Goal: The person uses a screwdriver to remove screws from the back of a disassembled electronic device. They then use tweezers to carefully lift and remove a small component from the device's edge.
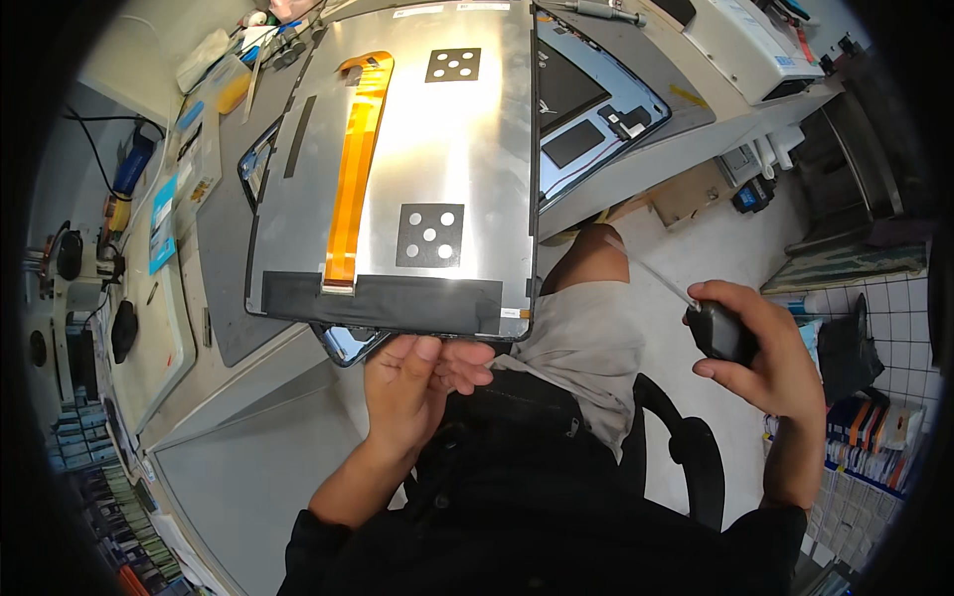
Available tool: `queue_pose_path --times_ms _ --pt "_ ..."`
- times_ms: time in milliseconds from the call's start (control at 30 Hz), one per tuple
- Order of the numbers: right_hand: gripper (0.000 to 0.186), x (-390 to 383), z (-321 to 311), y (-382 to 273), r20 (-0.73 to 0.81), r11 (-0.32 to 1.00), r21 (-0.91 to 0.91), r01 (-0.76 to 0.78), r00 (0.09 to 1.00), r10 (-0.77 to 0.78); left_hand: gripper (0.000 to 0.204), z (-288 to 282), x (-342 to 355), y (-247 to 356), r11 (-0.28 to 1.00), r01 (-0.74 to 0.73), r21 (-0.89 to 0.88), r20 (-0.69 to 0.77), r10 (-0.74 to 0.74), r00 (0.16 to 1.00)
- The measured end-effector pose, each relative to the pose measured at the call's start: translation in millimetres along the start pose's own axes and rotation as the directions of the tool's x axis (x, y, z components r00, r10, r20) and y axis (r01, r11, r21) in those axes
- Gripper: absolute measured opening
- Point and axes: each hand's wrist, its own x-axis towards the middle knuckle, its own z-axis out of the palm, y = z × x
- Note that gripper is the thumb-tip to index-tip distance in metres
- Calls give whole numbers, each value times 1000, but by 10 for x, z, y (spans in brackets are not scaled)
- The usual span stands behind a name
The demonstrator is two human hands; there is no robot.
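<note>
A silver display panel (467,129), with a long orange flex cable (353,179), two dark dotted squares and a black strip along its near edge, is propped over the desk. My left hand (422,382) grips its bottom edge from beneath, fingers curled. Behind and under the panel shows an opened blue tablet housing (586,149) with dark internal parts. My right hand (755,348), off to the right above the floor, is wrapped round a black rounded tool (720,333) with a thin metal rod pointing up and to the left.
A grey mat (229,298) covers the desk, with small tools and trays at left. A white machine (750,40) stands back right. My legs and a black chair (696,467) are below. Shelves of packets (865,437) stand at lower right, and more stacked items at lower left.
</note>
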Motion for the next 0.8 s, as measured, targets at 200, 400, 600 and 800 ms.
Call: queue_pose_path --times_ms 200,400,600,800 --pt "66 125 -72 -163 72 974 -224 14 997 2 44 157 128 -63 980 177 94 121 -187 975" --pt "68 291 -138 -224 92 944 -323 64 995 -35 82 375 406 13 971 236 -24 330 -215 919" --pt "70 386 -124 -247 109 937 -338 94 992 -60 101 421 500 84 953 292 -87 331 -248 910" --pt "67 473 -132 -247 69 918 -386 89 995 -67 113 440 523 100 924 334 -186 314 -266 911"
